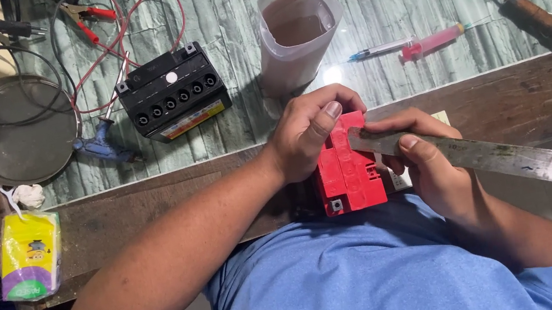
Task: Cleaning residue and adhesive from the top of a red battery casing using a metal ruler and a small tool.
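Seen from above, a person in a blue shirt holds a small red rectangular plastic battery (347,173) against their stomach, at the near wooden edge of the worktop (503,97). The left hand (306,135) curls over the battery's top left corner, its grip pressed together on the casing, thumb lying on the red lid. The right hand (425,161) pinches a long flat grey metal blade (513,158), whose tip rests on the battery's upper right edge. Further back on the green-patterned worktop sit a black battery (172,94) with six open holes, a translucent plastic jug (296,26) and a pink-filled syringe (421,45).
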